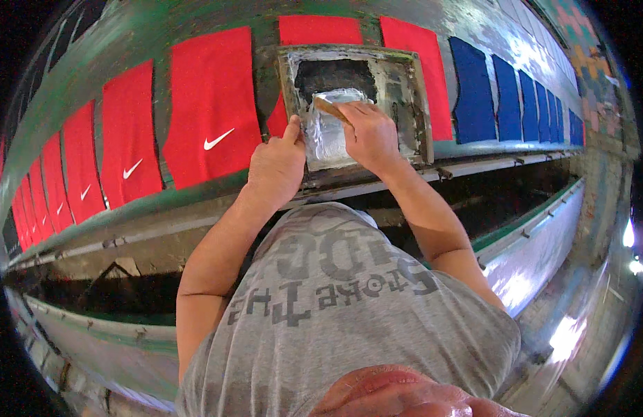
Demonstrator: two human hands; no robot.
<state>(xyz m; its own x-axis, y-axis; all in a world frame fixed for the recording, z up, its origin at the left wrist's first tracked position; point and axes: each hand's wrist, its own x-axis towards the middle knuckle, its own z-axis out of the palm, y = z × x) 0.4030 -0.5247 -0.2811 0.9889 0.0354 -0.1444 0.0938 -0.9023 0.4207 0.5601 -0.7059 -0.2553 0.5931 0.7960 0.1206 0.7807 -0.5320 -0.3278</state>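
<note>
A screen-printing frame lies on the long table over a red fabric piece. White ink is spread thickly over the left part of its mesh, with a dark patch above it. My right hand is closed round a wooden squeegee, whose lower edge is hidden against the inky mesh. At the frame's left side, my left hand grips the wooden edge, index finger pointing up along it and the other fingers curled.
Red fabric pieces run along the table to the left, several bearing a white mark near the bottom. Dark blue pieces continue to the right. A metal rail edges the table in front of me. A second long table stands behind me.
</note>
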